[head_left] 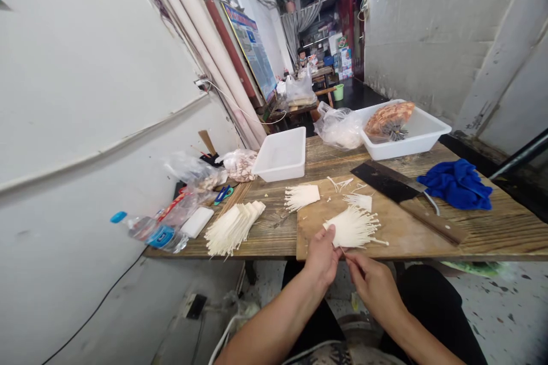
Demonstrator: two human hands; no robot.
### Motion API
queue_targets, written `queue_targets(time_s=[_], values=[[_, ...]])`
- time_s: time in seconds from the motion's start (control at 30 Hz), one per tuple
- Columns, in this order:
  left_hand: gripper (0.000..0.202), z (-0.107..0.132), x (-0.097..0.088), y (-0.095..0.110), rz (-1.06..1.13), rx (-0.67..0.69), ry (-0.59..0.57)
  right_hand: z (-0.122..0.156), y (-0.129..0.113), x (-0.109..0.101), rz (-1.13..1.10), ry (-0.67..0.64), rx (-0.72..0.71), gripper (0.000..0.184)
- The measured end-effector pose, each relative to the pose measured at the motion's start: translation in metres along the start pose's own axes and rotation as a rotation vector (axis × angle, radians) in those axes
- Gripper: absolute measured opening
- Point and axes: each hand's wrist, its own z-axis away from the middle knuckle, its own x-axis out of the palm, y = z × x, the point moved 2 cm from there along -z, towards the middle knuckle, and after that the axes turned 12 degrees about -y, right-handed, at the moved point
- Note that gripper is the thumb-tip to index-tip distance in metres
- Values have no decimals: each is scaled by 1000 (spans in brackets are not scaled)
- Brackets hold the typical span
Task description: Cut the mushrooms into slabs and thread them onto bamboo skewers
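Observation:
My left hand (322,256) is closed on a flat, fanned bunch of enoki mushrooms (353,227), its thumb lying on top. Just to the right, my right hand (374,282) pinches what looks like a thin skewer (343,251) at the bunch's near edge; most of it is hidden by the fingers. Under the bunch lies a wooden cutting board (310,239). A smaller enoki piece (359,201) and loose strands (339,183) rest on the board, and another enoki bunch (302,197) lies across its left edge. Further left, several flat enoki bunches (235,227) overlap in a row.
A cleaver (387,182) lies across the board, beside a blue cloth (456,184). White tubs stand at the back, one empty (280,154), one (405,145) holding a bag of skewers (389,120). A water bottle (154,232), scissors (223,195) and plastic bags (192,171) crowd the left.

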Motion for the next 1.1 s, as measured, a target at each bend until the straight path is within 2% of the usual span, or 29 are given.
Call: queue_targets(time_s=[0.2,0.4,0.5,0.57,0.63,0.7,0.77,0.83,0.9,1.0,1.1], values=[[9,-7,-3,-10,-9,12,17,0,4,8,-2,22,19,30],[6,-10,1,-12,7,12,26,-6,4,4,46,53,3,31],[16,-5,5,-8,3,-8,-43,-5,2,-4,72,86,-16,30],[31,-1,4,-5,-18,-36,-122,-2,1,-12,88,133,-32,29],[45,1,-1,1,-82,-33,-149,2,0,-26,104,202,-43,27],[47,-2,-8,11,-275,60,-113,7,-1,-47,118,259,-35,23],[37,-9,-10,24,-573,222,-86,13,-1,-71,121,287,-9,20],[24,-22,-4,36,-867,372,-156,20,-2,-95,122,293,22,19],[21,-39,9,42,-1154,466,-310,27,-1,-114,143,304,45,22],[27,-69,32,42,-1485,483,-528,36,4,-129,191,323,60,26],[38,-99,47,37,-1586,400,-615,44,12,-133,227,337,76,28]])
